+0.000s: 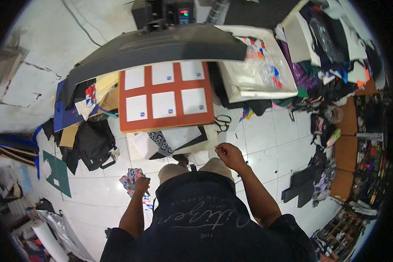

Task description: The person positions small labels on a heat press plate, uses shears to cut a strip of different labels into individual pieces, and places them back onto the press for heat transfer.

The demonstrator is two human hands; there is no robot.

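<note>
My left hand (142,185) is low on the left, closed on a fanned bunch of patterned pieces (131,179) in grey, red and blue; I cannot tell if they are paper or cloth. Past the front right corner of the heat press, my right hand (231,156) is held with its fingers pinched together; whether anything small is between them is hidden. On the orange-red pad (163,87) of the heat press lie two rows of white rectangular pieces (163,105), most showing a small blue-and-red mark near a corner. The dark upper plate (157,50) is raised over the pad's far edge.
Black-handled scissors (222,123) lie right of the pad. In front of it sit white sheets and a grey lettered strip (160,143). A white tray (257,97) with clear plastic stands at the back right. A black bag (94,144) is on the left; cloth piles line the right.
</note>
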